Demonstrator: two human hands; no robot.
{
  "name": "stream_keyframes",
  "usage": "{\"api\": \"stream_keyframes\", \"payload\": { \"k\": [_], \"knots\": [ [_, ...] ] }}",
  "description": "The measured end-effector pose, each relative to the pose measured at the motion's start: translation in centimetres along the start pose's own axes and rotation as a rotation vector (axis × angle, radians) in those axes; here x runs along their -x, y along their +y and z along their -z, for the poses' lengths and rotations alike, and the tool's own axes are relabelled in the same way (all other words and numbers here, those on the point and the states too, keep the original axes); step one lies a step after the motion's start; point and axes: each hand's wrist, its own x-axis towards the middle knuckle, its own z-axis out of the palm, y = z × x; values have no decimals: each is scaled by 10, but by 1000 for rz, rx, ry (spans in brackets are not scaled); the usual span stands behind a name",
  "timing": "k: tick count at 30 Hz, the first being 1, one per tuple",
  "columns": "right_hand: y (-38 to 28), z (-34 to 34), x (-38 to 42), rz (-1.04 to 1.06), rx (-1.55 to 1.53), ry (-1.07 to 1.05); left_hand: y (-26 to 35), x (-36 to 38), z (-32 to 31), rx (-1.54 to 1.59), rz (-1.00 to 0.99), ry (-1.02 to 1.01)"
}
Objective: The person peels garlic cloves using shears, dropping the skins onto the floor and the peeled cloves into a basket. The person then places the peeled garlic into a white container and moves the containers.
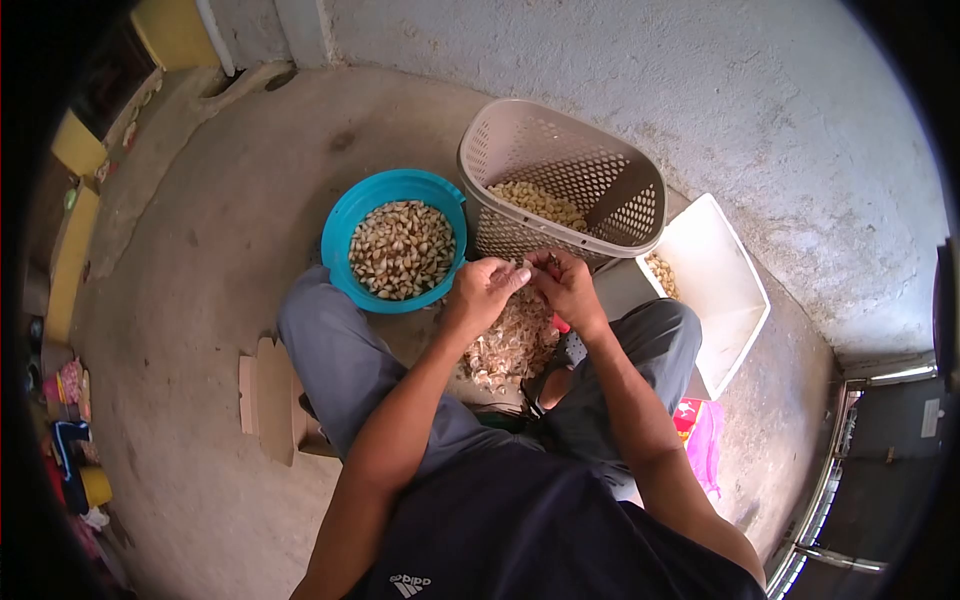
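My left hand (487, 292) and my right hand (568, 285) meet at the fingertips in front of the basket, above a heap of pale brown skins or husks (508, 345) on the floor. Both are closed in a pinch; what lies between the fingers is too small to make out. A bit of red shows at the right fingers, and a red object (560, 323) shows just below that hand, partly hidden. Left of my hands stands a turquoise basin (342, 275) with many brown-and-white nut pieces (402, 249). Beyond them is a taupe perforated basket (625, 195) holding pale kernels (540, 203).
A white open container (722, 290) with some pale nuts (661, 274) stands at right, beside my knee. Flattened cardboard (273, 400) lies left of my leg, and a pink bag (707, 445) to the right. A grey wall (720, 90) bounds the far side.
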Motion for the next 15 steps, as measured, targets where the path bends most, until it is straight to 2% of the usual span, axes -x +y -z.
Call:
{"api": "stream_keyframes", "payload": {
  "k": [4,5,11,13,15],
  "knots": [
    [3,-7,3,126,249,-4,-2,2,1,-74,44,-96],
    [1,-7,4,85,159,-18,-3,2,1,-83,44,-117],
    [-9,2,5,-77,-348,-78,-3,-1,4,-163,-51,77],
    [-4,5,3,-93,-495,-115,-8,-3,5,-140,-6,78],
    [-1,5,3,-107,-516,-139,-12,-4,5,-91,15,74]
  ]
}}
